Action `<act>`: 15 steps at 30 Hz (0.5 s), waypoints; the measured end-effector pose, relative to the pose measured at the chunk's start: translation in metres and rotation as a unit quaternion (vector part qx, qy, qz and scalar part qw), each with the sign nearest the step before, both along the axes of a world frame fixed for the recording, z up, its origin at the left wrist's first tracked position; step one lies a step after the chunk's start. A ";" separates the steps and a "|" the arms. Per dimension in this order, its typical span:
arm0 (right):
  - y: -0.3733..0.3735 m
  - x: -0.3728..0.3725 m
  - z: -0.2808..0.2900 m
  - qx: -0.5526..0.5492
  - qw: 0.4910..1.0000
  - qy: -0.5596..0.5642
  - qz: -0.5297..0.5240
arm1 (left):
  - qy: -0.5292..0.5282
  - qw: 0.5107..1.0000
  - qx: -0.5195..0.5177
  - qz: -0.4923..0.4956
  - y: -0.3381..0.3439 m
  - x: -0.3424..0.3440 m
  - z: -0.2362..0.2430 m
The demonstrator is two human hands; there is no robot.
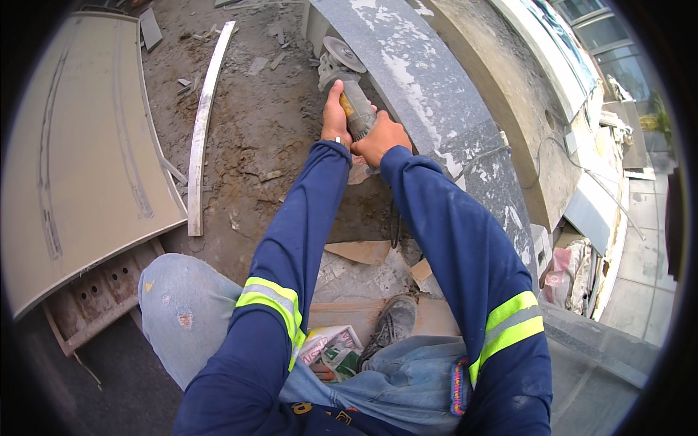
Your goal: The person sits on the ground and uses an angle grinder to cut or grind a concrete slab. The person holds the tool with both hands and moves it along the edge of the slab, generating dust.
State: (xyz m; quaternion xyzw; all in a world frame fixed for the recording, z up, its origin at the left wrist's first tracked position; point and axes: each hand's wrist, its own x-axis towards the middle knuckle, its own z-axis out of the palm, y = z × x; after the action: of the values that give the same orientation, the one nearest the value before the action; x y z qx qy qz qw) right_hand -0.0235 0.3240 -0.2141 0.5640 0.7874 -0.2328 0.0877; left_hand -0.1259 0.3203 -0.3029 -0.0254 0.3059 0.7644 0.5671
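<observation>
Both hands grip an angle grinder [355, 110] with a dusty grey body and a yellow band. My left hand [336, 116] is closed around its front part, near the head with the pale disc [344, 52]. My right hand [381, 138] wraps the rear of the body, nearer to me, and a dark cord hangs below. The disc is close beside the inner edge of a long grey stone slab [403, 51] with white patches; whether it touches the stone cannot be told. My blue sleeves reach up from the lower edge.
A beige board [80, 145] on a rusty metal frame [116, 283] lies left, beside a long white strip [203, 123]. Rubble covers the dirt ground [254, 138]. A concrete ledge [538, 167], sheet scraps and pale tiles [647, 254] lie right. My jeans-clad legs and grey shoe [392, 327] are below.
</observation>
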 end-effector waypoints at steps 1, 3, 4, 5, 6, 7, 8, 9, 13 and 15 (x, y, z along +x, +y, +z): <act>0.001 0.000 0.002 -0.001 1.000 -0.001 0.000 | 0.003 1.000 0.000 0.002 0.002 0.000 0.000; 0.001 -0.001 0.004 -0.007 1.000 0.000 -0.002 | 0.009 1.000 -0.002 0.006 0.003 0.000 0.000; 0.002 -0.001 0.004 -0.007 1.000 -0.001 -0.003 | 0.008 1.000 -0.001 0.003 0.003 -0.001 0.000; 0.002 -0.002 0.004 -0.007 1.000 -0.003 -0.002 | 0.006 1.000 0.000 0.001 0.003 -0.001 -0.001; 0.003 -0.002 0.004 -0.006 1.000 -0.004 -0.002 | 0.004 1.000 0.001 -0.001 0.004 -0.002 -0.001; 0.003 -0.002 0.003 -0.007 1.000 -0.005 -0.002 | 0.002 1.000 -0.001 -0.002 0.005 -0.002 -0.001; 0.004 -0.002 0.003 -0.008 1.000 -0.005 0.000 | -0.001 1.000 -0.003 0.000 0.006 -0.002 -0.002; 0.004 -0.003 0.003 -0.009 1.000 -0.005 0.001 | -0.003 1.000 -0.006 0.001 0.007 -0.003 -0.003; 0.005 -0.006 0.001 0.004 1.000 0.000 0.007 | -0.003 1.000 0.002 0.009 0.010 -0.007 -0.007; 0.006 -0.005 0.002 0.007 1.000 0.005 0.004 | -0.003 1.000 -0.007 0.009 0.011 -0.006 -0.005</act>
State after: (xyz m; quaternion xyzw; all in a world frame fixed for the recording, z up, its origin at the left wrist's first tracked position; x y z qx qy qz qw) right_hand -0.0289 0.3301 -0.2123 0.5602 0.7918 -0.2296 0.0802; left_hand -0.1318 0.3312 -0.3076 -0.0347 0.3094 0.7672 0.5608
